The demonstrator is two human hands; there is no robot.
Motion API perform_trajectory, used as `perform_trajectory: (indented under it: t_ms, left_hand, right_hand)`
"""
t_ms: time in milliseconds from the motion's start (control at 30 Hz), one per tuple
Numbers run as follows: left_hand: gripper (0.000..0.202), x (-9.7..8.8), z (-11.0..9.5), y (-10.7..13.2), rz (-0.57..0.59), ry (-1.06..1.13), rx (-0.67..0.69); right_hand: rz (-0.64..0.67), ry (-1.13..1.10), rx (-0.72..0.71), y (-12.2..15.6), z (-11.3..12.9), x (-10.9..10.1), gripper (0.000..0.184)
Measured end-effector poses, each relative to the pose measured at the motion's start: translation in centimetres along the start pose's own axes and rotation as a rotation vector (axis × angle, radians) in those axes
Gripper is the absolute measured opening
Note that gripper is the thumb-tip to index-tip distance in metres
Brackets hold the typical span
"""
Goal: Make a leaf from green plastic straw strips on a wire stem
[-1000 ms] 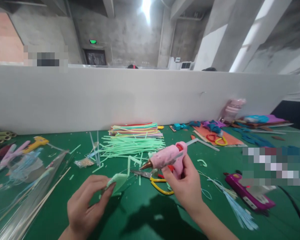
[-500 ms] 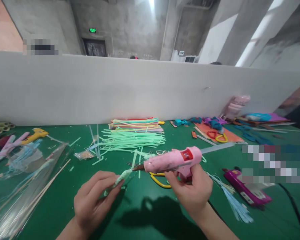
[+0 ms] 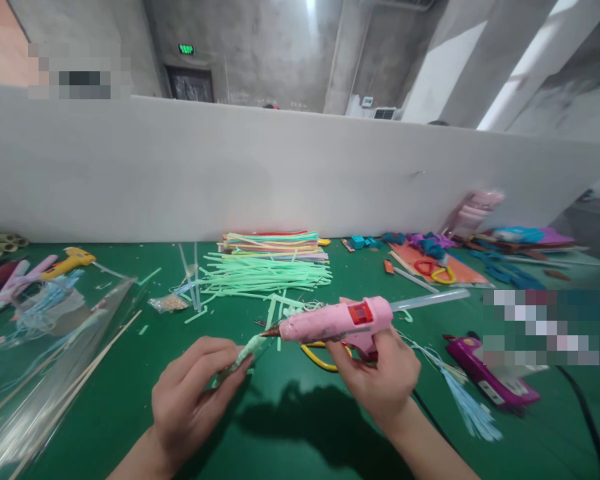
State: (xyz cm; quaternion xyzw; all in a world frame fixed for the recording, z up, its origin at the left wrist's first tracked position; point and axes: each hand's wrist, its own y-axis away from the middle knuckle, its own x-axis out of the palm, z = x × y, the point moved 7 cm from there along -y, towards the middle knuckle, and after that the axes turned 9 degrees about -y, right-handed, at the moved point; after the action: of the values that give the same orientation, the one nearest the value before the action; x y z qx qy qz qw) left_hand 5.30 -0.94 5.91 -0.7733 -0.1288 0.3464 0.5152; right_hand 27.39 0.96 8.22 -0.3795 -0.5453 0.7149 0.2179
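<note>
My right hand [image 3: 377, 377] is wrapped round the grip of a pink glue gun [image 3: 337, 322], which lies level with a clear glue stick poking out of its back. The gun's brown nozzle touches the tip of a small rolled pale-green foam piece [image 3: 243, 351]. My left hand [image 3: 193, 397] pinches that foam piece between thumb and fingers, just above the green table [image 3: 290, 427].
Yellow-handled scissors [image 3: 319, 353] lie under the gun. Behind them are loose pale-green foam strips [image 3: 265, 277] and a stack of coloured sheets [image 3: 273, 243]. A purple glue gun [image 3: 490, 377] and blue tassel lie right; a yellow glue gun [image 3: 67, 261] and plastic sleeve lie left.
The glue gun has swung from nozzle-down to level and moved left until its nozzle met the foam piece. My left hand rolled the foam from a flat sheet into a narrow roll.
</note>
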Motion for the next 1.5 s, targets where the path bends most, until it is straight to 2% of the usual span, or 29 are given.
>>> perform_trajectory:
  t_ms: [500,1033,1233,1500]
  left_hand:
    - [0.027,0.12,0.00,-0.04,0.016,-0.003,-0.018]
    - [0.022,0.02,0.04,-0.21,0.004,-0.039,-0.030]
    - [0.025,0.13,0.02,-0.21,0.020,-0.019,-0.023]
    - [0.024,0.09,-0.02,-0.23,0.014,-0.029,-0.022]
  right_hand:
    - [0.001,-0.037,-0.010,0.04,0.02,0.05,0.009]
    - [0.019,-0.047,-0.004,0.00,0.11,0.04,0.016]
    - [0.029,-0.031,-0.006,0.05,0.11,0.08,0.016]
    - [-0.010,-0.021,-0.016,0.01,0.14,-0.09,0.013]
